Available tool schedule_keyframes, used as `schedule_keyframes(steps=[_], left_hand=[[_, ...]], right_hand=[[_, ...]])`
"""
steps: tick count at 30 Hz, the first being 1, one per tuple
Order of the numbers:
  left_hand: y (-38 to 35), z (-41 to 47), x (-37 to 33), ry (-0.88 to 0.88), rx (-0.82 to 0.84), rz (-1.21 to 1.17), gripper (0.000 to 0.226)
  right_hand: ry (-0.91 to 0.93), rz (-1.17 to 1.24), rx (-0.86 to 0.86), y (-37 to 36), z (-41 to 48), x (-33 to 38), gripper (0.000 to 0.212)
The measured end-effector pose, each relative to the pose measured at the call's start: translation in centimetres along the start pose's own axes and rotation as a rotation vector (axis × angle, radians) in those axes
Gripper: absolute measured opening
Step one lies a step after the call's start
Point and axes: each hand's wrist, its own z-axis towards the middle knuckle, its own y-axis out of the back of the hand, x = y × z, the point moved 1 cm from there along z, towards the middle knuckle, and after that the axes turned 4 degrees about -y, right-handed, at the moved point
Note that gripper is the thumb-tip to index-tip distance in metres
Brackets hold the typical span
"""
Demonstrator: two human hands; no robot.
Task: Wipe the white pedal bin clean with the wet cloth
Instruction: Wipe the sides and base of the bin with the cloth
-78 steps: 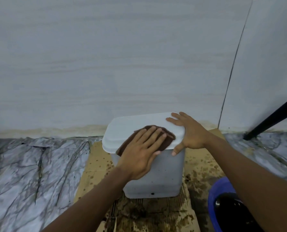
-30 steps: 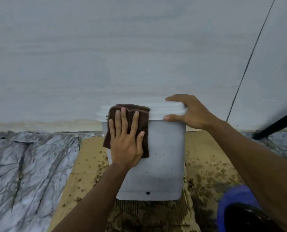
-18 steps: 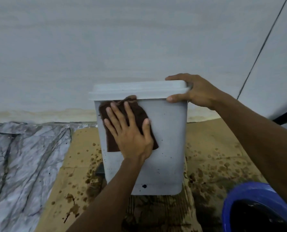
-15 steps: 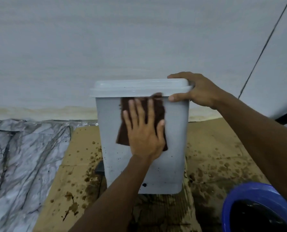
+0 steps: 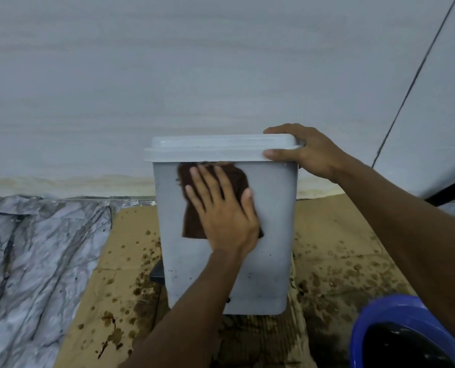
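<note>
The white pedal bin (image 5: 269, 235) is set upright on spattered cardboard (image 5: 340, 235) before a pale wall, its lid (image 5: 221, 148) closed. A brown cloth (image 5: 194, 224) is pressed flat against the bin's upper front by the left hand (image 5: 226, 216), fingers straight and spread. The lid's right corner is gripped by the right hand (image 5: 308, 152), thumb on the front rim, fingers curled over the top. A blue bucket (image 5: 380, 314) is seen at lower right.

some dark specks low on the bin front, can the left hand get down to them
Probably yes: the left hand presses the brown cloth flat on the white pedal bin, with nothing between it and the dark specks.
</note>
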Motion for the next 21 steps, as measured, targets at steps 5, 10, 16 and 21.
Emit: schedule_keyframes(steps=[5,10,16,21], left_hand=[[-1.1,-1.6,-2.4,-0.309,0.082,0.005,0.067],[-0.7,-1.9,0.8,-0.352,0.063,0.022,0.066],[-1.2,-2.4,-3.6,-0.32,0.091,-0.005,0.066],[-1.9,-6.6,-0.7,-0.88,0.268,0.085,0.065]], right_hand=[[0.031,-0.043,-0.011,0.2,-0.1,-0.2,0.055],[0.043,-0.06,0.014,0.3,0.2,-0.4,0.06],[0.028,-0.094,-0.04,0.0,-0.1,-0.8,0.074],[0.023,-0.104,-0.03,0.4,-0.3,-0.9,0.067]])
